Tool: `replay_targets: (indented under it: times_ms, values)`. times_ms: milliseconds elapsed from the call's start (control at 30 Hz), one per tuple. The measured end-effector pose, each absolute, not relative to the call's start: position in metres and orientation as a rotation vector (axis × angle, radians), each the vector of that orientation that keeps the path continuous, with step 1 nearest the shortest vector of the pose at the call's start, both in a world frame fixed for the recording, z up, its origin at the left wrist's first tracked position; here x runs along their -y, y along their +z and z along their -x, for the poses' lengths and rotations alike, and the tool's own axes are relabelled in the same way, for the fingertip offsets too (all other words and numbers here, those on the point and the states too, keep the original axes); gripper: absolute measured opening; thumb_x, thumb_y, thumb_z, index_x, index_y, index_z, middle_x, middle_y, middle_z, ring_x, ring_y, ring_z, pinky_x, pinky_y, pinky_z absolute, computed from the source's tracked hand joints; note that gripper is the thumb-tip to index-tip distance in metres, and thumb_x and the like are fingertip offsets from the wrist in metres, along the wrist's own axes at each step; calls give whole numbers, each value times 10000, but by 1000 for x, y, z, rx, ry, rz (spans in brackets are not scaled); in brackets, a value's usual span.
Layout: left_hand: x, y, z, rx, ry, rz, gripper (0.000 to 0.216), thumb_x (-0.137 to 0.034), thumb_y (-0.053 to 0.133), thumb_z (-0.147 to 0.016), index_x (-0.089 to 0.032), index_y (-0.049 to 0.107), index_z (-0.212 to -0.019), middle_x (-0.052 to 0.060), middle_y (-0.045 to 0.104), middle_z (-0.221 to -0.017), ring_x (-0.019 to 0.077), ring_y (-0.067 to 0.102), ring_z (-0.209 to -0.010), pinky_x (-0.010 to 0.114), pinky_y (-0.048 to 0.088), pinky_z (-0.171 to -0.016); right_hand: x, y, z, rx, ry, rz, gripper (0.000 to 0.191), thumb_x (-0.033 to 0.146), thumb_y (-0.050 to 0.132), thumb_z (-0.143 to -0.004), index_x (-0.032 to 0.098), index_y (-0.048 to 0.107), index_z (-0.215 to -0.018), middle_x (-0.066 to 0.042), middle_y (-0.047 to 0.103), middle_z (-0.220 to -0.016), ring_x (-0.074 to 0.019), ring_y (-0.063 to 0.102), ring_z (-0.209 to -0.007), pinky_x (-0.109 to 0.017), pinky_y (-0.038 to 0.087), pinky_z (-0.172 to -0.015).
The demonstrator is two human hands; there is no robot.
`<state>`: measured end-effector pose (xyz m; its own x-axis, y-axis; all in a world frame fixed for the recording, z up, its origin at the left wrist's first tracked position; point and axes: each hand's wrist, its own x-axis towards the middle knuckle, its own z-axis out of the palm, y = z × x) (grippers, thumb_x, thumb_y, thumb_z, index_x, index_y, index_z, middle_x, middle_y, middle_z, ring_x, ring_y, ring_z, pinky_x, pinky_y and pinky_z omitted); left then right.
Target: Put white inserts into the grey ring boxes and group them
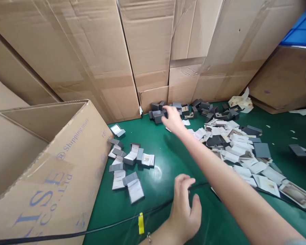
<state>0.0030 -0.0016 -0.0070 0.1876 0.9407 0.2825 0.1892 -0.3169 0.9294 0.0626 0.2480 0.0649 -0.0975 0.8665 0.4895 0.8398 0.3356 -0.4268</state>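
Observation:
My right hand point(172, 118) reaches across to the small dark grey boxes point(158, 116) by the back wall. Its thumb and forefinger are apart with nothing seen between them; whether it touches a box I cannot tell. Low in the middle, my left hand point(185, 207) hovers near the black cable point(158, 207), fingers bent and thumb apart, holding nothing. To its left lie several open grey boxes with white inserts point(135, 190). A big heap of white paper inserts point(234, 146) spreads beyond my right forearm, mixed with grey box parts.
A large open cardboard carton point(63, 170) stands at the left on the green table point(155, 170). Stacked cardboard boxes point(91, 51) form the back wall. A yellow tag point(141, 223) hangs on the cable. Crumpled paper point(242, 102) lies at the back right.

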Motion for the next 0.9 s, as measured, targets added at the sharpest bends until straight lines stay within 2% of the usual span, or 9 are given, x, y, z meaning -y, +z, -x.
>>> replay_targets:
  times_ms: [100,167,233,400,567,633,733,800,900]
  values:
    - [1,-15,-7,-996,941,-1693,330,-86,431,-783,-185,497,-1091,115,490,-1070,189,504,-908,339,454,-794,-267,46,-33,1952,181,1644,485,211,530,-791,162,446,-1266,-147,415,-1315,-271,463,-1083,-386,439,-853]
    - [-4,-17,-8,-984,900,-1665,287,-121,474,-769,-176,533,-1045,110,507,-992,208,502,-912,336,447,-802,-277,36,-17,1958,218,1687,427,254,543,-785,146,489,-1195,-160,451,-1256,-290,465,-1054,-390,445,-812]
    - [-10,-16,-8,-1012,923,-1573,262,-150,490,-771,-175,549,-1026,109,510,-970,218,501,-922,337,445,-816,-283,31,-8,1993,240,1684,329,231,513,-804,136,520,-1119,-157,495,-1171,-264,481,-1009,-366,434,-809]
    - [-20,-16,-8,-1107,969,-1311,120,-124,441,-766,-175,537,-816,78,497,-941,167,502,-826,303,457,-758,-254,27,-22,2197,326,1572,172,167,465,-807,121,601,-902,-106,538,-1024,-172,525,-928,-259,392,-816]
    - [-24,-18,-8,-1132,918,-977,324,-100,398,-760,-183,426,-1072,19,482,-790,131,507,-720,253,462,-644,-179,23,-53,2315,486,1501,166,252,516,-809,167,610,-917,-82,579,-1058,-165,581,-868,-247,422,-752]
    - [-27,-18,-7,-1120,901,-919,323,-100,388,-764,-180,405,-1076,4,464,-741,130,505,-705,235,450,-599,-155,27,-62,2290,577,1493,171,277,477,-843,190,605,-915,-57,616,-996,-157,593,-841,-244,424,-717]
    - [-28,-14,-3,-1095,926,-981,228,-126,396,-791,-187,436,-1007,-2,474,-727,113,484,-636,223,414,-540,-135,32,-76,2176,530,1530,203,319,426,-875,210,596,-858,-33,638,-929,-153,588,-779,-244,408,-644]
    - [-20,-5,1,-1062,1017,-1148,132,-190,405,-839,-190,484,-946,24,529,-820,97,472,-599,242,413,-544,-129,31,-86,2051,441,1542,217,319,409,-880,212,587,-815,-20,640,-840,-144,575,-718,-241,395,-623]
    - [13,21,4,-1032,1189,-1496,221,-325,399,-898,-190,549,-810,33,560,-765,123,511,-651,282,458,-608,-122,23,-105,1884,328,1569,231,327,410,-872,208,582,-775,-4,609,-678,-134,551,-620,-235,377,-589]
